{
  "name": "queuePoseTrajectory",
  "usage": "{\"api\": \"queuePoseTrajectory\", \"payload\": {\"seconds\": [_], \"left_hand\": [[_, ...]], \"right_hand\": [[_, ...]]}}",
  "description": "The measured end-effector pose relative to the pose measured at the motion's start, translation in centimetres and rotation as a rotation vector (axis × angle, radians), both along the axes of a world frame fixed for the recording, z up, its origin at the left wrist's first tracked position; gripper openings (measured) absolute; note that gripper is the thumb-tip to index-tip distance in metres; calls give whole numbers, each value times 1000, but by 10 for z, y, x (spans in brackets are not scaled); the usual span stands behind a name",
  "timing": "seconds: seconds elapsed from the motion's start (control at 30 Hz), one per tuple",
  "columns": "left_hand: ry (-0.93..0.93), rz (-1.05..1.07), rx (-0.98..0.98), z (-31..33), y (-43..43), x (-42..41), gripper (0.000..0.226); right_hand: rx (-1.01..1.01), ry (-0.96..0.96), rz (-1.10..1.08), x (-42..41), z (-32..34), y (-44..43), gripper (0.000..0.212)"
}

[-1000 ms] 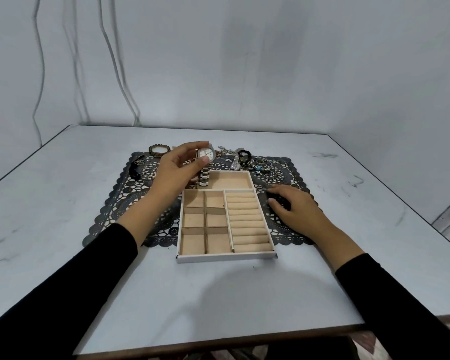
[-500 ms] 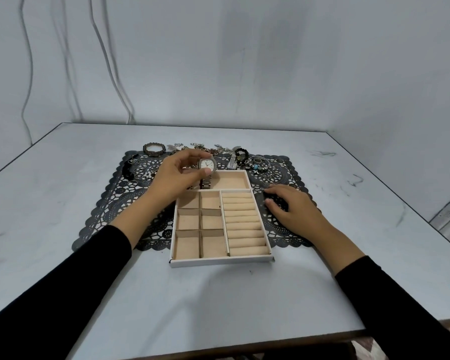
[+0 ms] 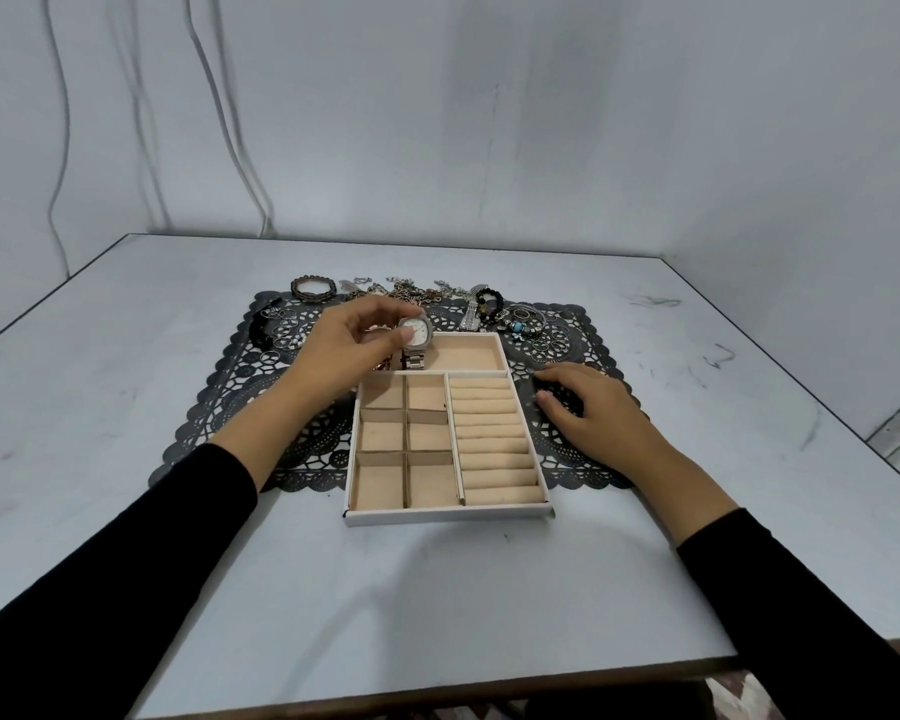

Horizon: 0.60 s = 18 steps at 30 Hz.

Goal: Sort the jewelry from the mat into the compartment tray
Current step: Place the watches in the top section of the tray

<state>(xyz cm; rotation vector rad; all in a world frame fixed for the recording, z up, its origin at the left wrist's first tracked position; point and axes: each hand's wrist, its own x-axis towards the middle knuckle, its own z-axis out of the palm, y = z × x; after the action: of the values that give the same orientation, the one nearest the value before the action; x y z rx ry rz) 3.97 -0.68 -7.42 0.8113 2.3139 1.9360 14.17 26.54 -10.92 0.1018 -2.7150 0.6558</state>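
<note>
The watch [image 3: 415, 332] is pinched by the left hand [image 3: 352, 350], the right hand [image 3: 588, 413] laid flat; the band [image 3: 413, 360] may be snagged on the tray [image 3: 448, 514] wall.

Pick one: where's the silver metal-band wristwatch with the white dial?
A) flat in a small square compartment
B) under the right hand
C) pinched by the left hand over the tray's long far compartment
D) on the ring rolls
C: the left hand pinches the silver metal-band wristwatch by its case, band hanging at the left end of the long far compartment of the white beige-lined compartment tray; the right hand rests on the black lace mat.
</note>
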Motion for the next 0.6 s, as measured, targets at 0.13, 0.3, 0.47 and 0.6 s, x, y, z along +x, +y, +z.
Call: {"api": "queuePoseTrajectory", "payload": {"seconds": [0.13, 0.3, 0.47, 0.6], "left_hand": [[-7, -1, -28, 0, -1, -5, 23], [42, 6, -112, -4, 0, -12, 23], [170, 8, -196, -3, -1, -17, 24], [311, 10, -310, -5, -5, -22, 25]], "right_hand": [[-3, 6, 2, 0, 0, 0, 30], [-8, 7, 1, 0, -1, 1, 30], [-12, -2, -4, -1, -2, 1, 31], [-12, 0, 1, -2, -3, 2, 31]]}}
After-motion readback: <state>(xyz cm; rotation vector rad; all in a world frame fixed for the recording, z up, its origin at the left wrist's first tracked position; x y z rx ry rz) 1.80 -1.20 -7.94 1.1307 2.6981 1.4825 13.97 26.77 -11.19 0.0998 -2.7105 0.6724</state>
